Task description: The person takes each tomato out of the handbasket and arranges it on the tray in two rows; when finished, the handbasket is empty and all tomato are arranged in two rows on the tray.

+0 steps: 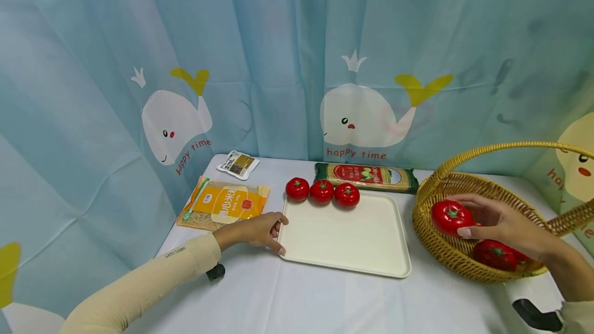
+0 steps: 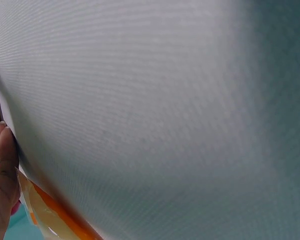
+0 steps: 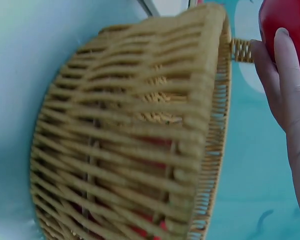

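My right hand (image 1: 487, 220) holds a red tomato (image 1: 451, 216) just above the left inside of the wicker basket (image 1: 429, 236); in the right wrist view that tomato (image 3: 287, 30) shows at the top right against my fingers (image 3: 285, 75). Another tomato (image 1: 494, 254) lies in the basket. Three tomatoes (image 1: 322, 191) stand in a row along the far edge of the cream tray (image 1: 345, 241). My left hand (image 1: 260, 230) rests on the table, its fingers touching the tray's left edge.
A yellow noodle packet (image 1: 225, 204), a small sachet (image 1: 238, 164) and a green pasta pack (image 1: 366, 176) lie behind the tray. The whale-print curtain closes the back and left. A black object (image 1: 535, 316) sits at the lower right.
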